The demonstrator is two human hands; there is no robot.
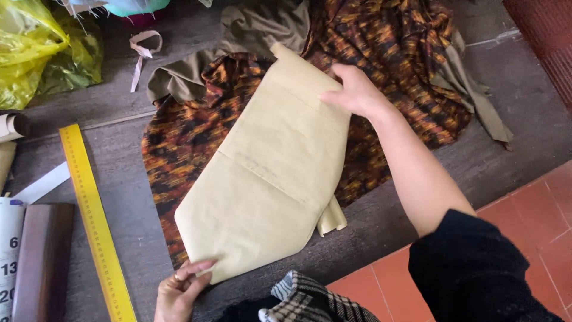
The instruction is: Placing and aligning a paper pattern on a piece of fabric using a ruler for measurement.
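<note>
Hands at paper pattern (pixel 268 173) edges, atop fabric (pixel 179 137)

A dark grey desk (pixel 369 232) carries a patterned orange and black cloth (pixel 185 137) with olive lining, spread across its middle. A yellow ruler (pixel 95 220) lies along the left side, next to a brown wooden block (pixel 42 256) and a white paper strip (pixel 44 183). Yellow plastic bags (pixel 33 48) sit at the far left corner, a pink ribbon (pixel 142 50) nearby
</note>
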